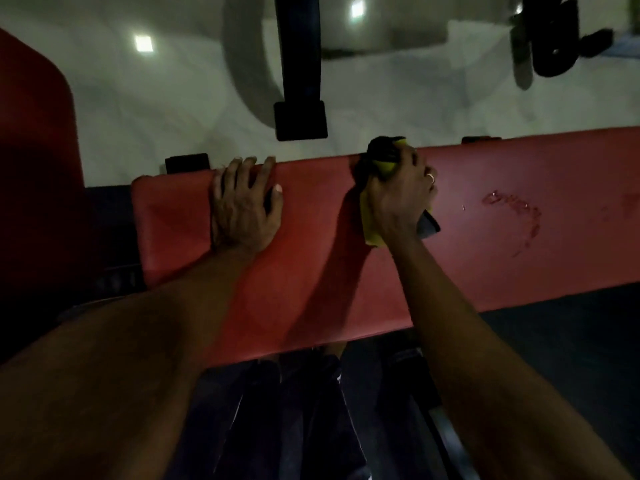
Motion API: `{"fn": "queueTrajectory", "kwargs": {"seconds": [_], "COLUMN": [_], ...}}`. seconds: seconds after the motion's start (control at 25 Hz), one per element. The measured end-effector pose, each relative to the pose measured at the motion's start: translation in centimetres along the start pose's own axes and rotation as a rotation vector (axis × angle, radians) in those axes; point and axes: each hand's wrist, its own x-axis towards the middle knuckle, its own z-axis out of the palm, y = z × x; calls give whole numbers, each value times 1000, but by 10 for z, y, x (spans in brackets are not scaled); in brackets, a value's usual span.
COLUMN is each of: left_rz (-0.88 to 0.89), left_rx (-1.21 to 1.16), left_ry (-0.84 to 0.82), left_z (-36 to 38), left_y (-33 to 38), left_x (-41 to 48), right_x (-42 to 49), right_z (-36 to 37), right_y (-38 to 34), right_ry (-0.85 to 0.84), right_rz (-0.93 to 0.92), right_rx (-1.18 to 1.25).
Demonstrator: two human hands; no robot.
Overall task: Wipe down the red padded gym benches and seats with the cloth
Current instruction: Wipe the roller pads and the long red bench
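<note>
Your bench (311, 258): red pad, lying flat across view, wet smear near its right end | your cloth (372, 216): yellow-black, bunched at far edge.

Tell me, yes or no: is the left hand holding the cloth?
No. The left hand rests flat on the red bench, while the right hand grips the yellow cloth.

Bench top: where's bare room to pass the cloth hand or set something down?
On the red bench, bare padding lies between the left hand and the right hand, which holds the cloth, and along the near edge. Right of the cloth is open too, but a wet smear sits there. The left end is taken by the left hand.
</note>
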Motion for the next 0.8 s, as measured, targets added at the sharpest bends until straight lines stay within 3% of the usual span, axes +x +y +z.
{"fn": "queueTrajectory", "kwargs": {"seconds": [0.08, 0.2, 0.32, 0.52, 0.64, 0.72, 0.8], "left_rz": [-2, 2, 5, 6, 4, 1, 10], "left_rx": [3, 4, -1, -14, -4, 4, 17], "left_ry": [2, -29, -35, -44, -39, -44, -35], "left_z": [2, 2, -2, -2, -2, -2, -1], "left_y": [0, 4, -3, -2, 0, 1, 2], "left_x": [1, 3, 1, 2, 2, 2, 2], "right_x": [8, -13, -15, 2, -32, -62, -87], "right_z": [9, 23, 16, -11, -7, 0, 2], "right_y": [-30, -63, -54, 16, 13, 0, 2], "right_ry": [-16, -144, -206, -92, -70, -127, -219], "right_rz": [59, -293, -459, -194, 11, -10, -218], "right_rx": [-31, -48, -17, -46, 18, 0, -66]}}
